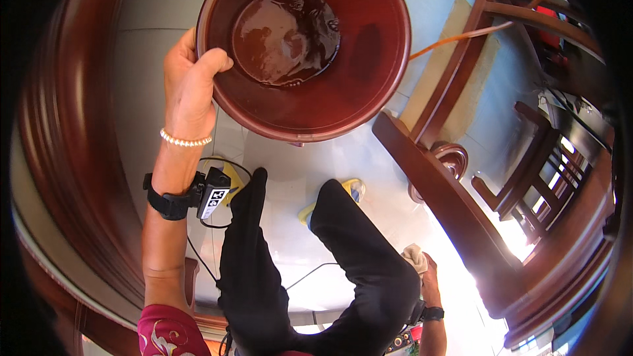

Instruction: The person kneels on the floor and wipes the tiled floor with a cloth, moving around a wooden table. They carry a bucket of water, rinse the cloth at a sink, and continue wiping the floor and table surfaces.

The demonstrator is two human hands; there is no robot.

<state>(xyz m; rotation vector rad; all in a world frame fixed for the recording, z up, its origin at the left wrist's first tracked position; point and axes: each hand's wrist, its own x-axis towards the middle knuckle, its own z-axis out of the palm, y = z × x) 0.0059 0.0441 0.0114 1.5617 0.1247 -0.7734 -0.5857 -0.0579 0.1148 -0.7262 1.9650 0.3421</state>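
Observation:
My left hand (190, 76) grips the left rim of a round, dark red-brown bucket or basin (366, 94), thumb over the inside of the rim, fingers outside. Shiny liquid (289, 37) seems to cover its bottom, with reflections on it. At the lower right, beside my right knee, my right hand (429, 277) holds a crumpled beige cloth (414, 258). A beaded bracelet and a black strap with a small device (213, 197) are on my left arm; another black strap is on my right wrist.
A curved, polished wooden piece of furniture (74, 109) stands at the left. Wooden chair parts (445, 207) and a dark slatted chair (549, 183) are at the right. An orange stick or tube (460, 37) extends right from behind the bucket. Black cables hang by my legs.

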